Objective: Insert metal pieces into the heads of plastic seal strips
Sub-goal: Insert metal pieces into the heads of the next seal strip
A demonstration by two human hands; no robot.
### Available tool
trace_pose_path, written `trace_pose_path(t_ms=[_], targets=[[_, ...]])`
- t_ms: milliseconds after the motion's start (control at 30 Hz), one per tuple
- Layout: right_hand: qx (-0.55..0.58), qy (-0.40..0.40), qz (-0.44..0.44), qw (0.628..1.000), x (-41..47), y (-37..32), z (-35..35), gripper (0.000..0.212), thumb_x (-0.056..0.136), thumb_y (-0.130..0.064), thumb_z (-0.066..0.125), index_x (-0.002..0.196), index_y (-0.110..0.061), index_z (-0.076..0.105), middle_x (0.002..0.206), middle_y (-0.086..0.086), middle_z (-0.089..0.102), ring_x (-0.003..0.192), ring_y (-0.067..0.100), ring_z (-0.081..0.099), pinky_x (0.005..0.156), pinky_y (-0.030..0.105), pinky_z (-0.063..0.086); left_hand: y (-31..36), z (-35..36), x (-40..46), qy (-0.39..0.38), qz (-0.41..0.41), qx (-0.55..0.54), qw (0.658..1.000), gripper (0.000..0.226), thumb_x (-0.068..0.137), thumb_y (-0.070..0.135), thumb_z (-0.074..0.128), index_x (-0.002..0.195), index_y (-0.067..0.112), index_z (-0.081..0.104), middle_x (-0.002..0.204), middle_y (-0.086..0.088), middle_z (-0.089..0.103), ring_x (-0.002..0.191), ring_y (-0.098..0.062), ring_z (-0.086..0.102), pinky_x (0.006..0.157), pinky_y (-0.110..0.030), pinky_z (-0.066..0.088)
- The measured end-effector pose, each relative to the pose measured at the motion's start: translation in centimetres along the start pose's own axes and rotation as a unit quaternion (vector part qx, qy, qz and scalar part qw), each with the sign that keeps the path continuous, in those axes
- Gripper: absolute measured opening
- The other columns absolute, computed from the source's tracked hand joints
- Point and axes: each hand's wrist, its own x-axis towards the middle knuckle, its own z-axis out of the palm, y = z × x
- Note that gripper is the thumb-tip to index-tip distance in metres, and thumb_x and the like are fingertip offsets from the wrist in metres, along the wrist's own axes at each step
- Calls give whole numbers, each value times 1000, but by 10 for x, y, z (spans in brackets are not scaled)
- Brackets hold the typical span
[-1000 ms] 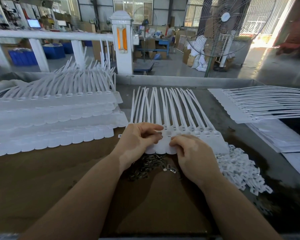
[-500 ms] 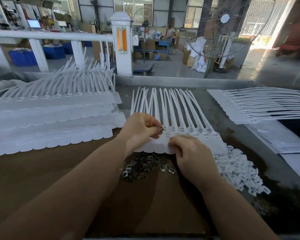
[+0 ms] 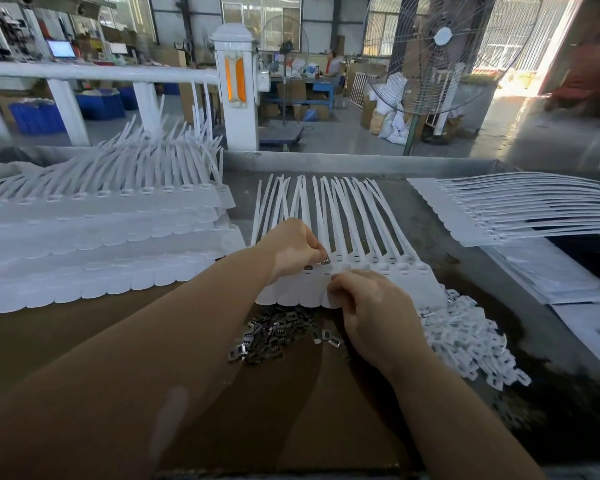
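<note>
While the left hand [image 3: 293,249] pinches one metal piece [image 3: 325,261] between curled fingertips over a head slot of the seal strip row [image 3: 368,268], best to seat it square before pressing. Right hand [image 3: 371,306], fingers curled, pins that row's near edge flat. Left of the row: stacked strips [image 3: 101,237]. Just nearer than the row: loose metal pieces [image 3: 278,332], well within reach. Right of it: white plastic caps [image 3: 461,344]; farther right, another strip row [image 3: 516,209]. Nothing blocks the slot, by my judgement.

Bare brown surface [image 3: 84,341] lies open on the near left. Ahead of it, stacked white plastic seal strips [image 3: 101,237] block the left; a fanned white strip sheet [image 3: 343,230] fills the centre, dark metal clips [image 3: 278,332] just before it, small white plastic pieces [image 3: 465,341] heaped at right
</note>
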Motion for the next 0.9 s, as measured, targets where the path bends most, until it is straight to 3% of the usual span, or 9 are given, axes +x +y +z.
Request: trace_pose_path(t_ms=[367,567,900], targets=[[1,3,4,1000,1,1,1,13,84,-4,56,88,-9,67,86,5,67,83,24,58,69,34,45,7,-2,6,-40,-23,35,998,5,82,14,70,84,12,75,70,5,64,62,-4,54,41,-8,38],[7,16,2,1000,2,0,2,11,83,-2,58,84,-7,68,83,5,68,78,24,59,65,28,41,6,-3,5,-23,-21,22,999,8,76,13,76,72,17,71,74,5,64,69,-6,57,53,-16,39],[19,17,6,1000,1,2,3,12,81,-1,58,85,-8,68,85,4,68,81,24,59,68,35,47,-3,-16,-8,31,-11,-36,999,7,83,14,70,88,14,74,93,4,67,81,-4,57,56,-16,40]])
